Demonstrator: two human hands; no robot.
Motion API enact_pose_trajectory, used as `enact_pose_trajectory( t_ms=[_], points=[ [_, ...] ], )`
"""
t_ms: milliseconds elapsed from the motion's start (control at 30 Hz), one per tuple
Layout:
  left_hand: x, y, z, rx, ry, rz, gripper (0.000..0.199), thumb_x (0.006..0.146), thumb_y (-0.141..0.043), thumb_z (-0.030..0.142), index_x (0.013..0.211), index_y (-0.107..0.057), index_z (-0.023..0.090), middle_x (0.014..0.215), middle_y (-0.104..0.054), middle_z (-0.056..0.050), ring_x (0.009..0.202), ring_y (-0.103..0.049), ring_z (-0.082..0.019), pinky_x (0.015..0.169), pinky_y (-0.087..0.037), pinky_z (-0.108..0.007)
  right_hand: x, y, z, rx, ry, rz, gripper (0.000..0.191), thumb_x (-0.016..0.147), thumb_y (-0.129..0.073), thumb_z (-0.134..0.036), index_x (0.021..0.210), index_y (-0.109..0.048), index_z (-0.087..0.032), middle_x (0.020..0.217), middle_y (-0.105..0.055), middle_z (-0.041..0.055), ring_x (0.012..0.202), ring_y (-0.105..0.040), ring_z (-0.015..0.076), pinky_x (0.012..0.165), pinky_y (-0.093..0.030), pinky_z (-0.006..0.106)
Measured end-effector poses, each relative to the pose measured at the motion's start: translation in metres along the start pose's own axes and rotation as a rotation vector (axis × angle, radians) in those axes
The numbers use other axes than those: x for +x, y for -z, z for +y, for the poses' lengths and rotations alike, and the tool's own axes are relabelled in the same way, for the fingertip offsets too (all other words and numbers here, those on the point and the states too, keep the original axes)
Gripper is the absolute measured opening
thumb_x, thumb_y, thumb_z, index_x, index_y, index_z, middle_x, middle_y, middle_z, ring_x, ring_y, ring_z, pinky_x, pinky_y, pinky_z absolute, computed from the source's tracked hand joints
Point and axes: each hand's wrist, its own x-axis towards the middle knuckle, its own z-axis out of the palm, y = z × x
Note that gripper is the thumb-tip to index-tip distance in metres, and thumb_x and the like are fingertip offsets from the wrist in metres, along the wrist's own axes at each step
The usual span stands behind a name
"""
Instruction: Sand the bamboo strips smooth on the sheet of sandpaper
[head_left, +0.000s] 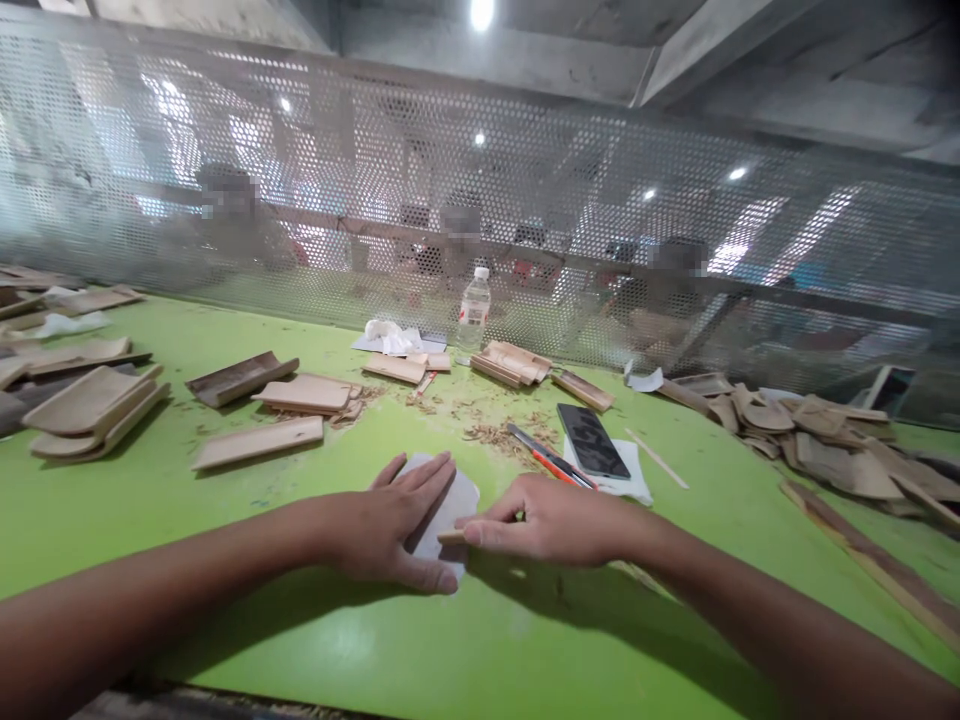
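Note:
On the green table a small pale sheet (460, 492), which looks like sandpaper or paper, lies under my left hand (397, 520). That hand is flat, its fingers stretched over the sheet and its thumb apart. My right hand (525, 520) pinches a small strip of pale wood (451, 538) between thumb and fingers, with its tip over the sheet. Most of the strip is hidden by the fingers. Just beyond my right hand lie an orange and black utility knife (551, 458) and a dark phone (593, 440) resting on white paper (636, 478).
Curved wood or bamboo pieces (259, 440) lie at the left, with a larger heap (810, 425) at the right. Wood shavings (501, 434) are scattered mid-table. A water bottle (474, 312) stands before a perforated metal screen (390, 180). People show blurred behind it.

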Motion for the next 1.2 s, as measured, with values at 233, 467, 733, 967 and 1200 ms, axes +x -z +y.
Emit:
enact_pose_trajectory(
  t_ms=[233, 467, 733, 967, 1200],
  points=[
    [0.001, 0.000, 0.002, 0.018, 0.022, -0.010, 0.126, 0.086, -0.052, 0.085, 0.164, 0.009, 0.007, 0.167, 0.013, -0.013, 0.153, 0.009, -0.042, 0.124, -0.015, -0.053, -0.004, 0.000, -0.006, 0.001, 0.019, -0.008, 0.054, 0.099, -0.049, -0.062, 0.096, -0.081, -0.019, 0.063, -0.056, -0.0025, 0.053, -0.039, 0.0094, 0.051, -0.025, 0.025],
    [0.000, 0.000, 0.001, 0.002, 0.017, 0.004, 0.121, 0.087, -0.053, 0.084, 0.166, 0.005, 0.013, 0.168, 0.010, -0.012, 0.153, 0.006, -0.044, 0.124, -0.016, -0.056, 0.000, 0.000, 0.001, -0.082, -0.073, 0.179, 0.058, 0.099, -0.046, -0.066, 0.097, -0.082, -0.020, 0.059, -0.055, -0.0017, 0.051, -0.037, 0.0105, 0.051, -0.024, 0.027],
    [-0.001, 0.001, 0.002, -0.017, -0.003, 0.014, 0.122, 0.087, -0.052, 0.085, 0.166, 0.004, 0.012, 0.168, 0.009, -0.014, 0.153, 0.005, -0.045, 0.123, -0.016, -0.058, 0.000, 0.002, 0.004, -0.088, -0.085, 0.212, 0.059, 0.098, -0.047, -0.066, 0.104, -0.083, -0.019, 0.070, -0.070, 0.0047, 0.049, -0.040, 0.0111, 0.050, -0.025, 0.027],
    [0.000, -0.001, 0.000, 0.006, -0.006, 0.019, 0.119, 0.088, -0.049, 0.086, 0.166, 0.002, 0.011, 0.168, 0.010, -0.014, 0.153, 0.009, -0.042, 0.125, -0.010, -0.055, -0.002, 0.000, 0.002, 0.016, 0.034, 0.013, 0.048, 0.098, -0.052, -0.062, 0.122, -0.079, -0.031, 0.066, -0.061, -0.0024, 0.057, -0.038, 0.0109, 0.051, -0.028, 0.023],
    [-0.001, 0.000, 0.002, 0.012, 0.016, 0.014, 0.119, 0.089, -0.051, 0.084, 0.166, 0.004, 0.012, 0.168, 0.011, -0.013, 0.153, 0.007, -0.044, 0.124, -0.014, -0.057, -0.002, 0.005, 0.003, -0.019, -0.058, 0.132, 0.056, 0.096, -0.054, -0.065, 0.115, -0.082, -0.020, 0.072, -0.070, 0.0029, 0.053, -0.040, 0.0108, 0.050, -0.027, 0.026]
  ],
)
